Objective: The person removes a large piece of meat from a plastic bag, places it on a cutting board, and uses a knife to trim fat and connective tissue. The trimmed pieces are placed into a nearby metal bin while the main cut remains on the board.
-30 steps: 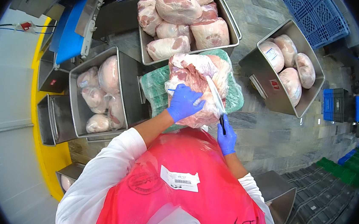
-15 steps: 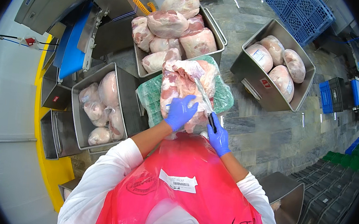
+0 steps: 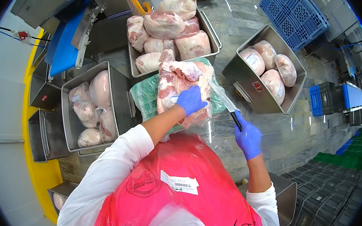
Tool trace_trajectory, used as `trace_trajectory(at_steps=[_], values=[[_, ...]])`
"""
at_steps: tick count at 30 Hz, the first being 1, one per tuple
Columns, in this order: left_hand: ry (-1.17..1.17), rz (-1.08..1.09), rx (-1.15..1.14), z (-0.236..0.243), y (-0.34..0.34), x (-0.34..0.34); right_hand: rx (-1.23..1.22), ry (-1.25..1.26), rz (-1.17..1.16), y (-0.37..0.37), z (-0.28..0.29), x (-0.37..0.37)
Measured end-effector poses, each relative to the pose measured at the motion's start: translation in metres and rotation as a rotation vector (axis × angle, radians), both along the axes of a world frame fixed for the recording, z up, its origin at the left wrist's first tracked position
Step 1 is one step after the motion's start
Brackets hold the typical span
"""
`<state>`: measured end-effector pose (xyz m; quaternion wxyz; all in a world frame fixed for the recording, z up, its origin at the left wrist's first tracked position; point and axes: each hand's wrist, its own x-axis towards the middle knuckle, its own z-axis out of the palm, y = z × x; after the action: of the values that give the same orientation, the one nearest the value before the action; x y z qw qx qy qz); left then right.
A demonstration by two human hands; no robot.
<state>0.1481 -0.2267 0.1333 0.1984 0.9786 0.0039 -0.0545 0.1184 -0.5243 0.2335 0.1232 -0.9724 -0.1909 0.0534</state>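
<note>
A left hand [image 3: 192, 100] in a smooth blue glove lies, fingers bent, on a broad, uneven slab of pink-and-white raw meat [image 3: 171, 85]; whether it grips cannot be told. At the slab's four o'clock, a blue-gloved right hand [image 3: 247, 138] wraps around a black-handled knife [image 3: 228, 102], metal blade angled toward eleven, forearm rising from five. Beneath lies a green base [image 3: 142, 96] under crinkled clear film. Rectangular steel bins [image 3: 251, 94] holding rounded meat pieces [image 3: 163, 24] stand at twelve, two and nine.

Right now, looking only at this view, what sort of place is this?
Probably a meat-processing room: metal bins hold big pieces of meat, and the gloved right hand holds a knife.
</note>
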Motion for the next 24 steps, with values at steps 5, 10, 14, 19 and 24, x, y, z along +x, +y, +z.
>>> trace_trajectory(at_steps=[5,10,14,19,24], values=[[0.129,-0.252,0.065,0.014,-0.002,0.001,-0.087,-0.006,-0.013,-0.026,0.011,-0.006],[0.067,-0.305,0.021,0.010,0.012,-0.017,0.124,-0.061,0.019,0.004,0.045,0.001],[0.064,-0.313,0.017,0.010,0.018,-0.032,-0.059,-0.034,0.108,0.027,0.050,0.012],[-0.055,-0.232,-0.088,-0.006,0.047,-0.056,-0.104,0.054,0.105,0.005,0.072,0.000],[-0.161,-0.083,-0.036,0.018,0.038,-0.057,-0.090,0.103,0.054,-0.008,0.062,-0.005]])
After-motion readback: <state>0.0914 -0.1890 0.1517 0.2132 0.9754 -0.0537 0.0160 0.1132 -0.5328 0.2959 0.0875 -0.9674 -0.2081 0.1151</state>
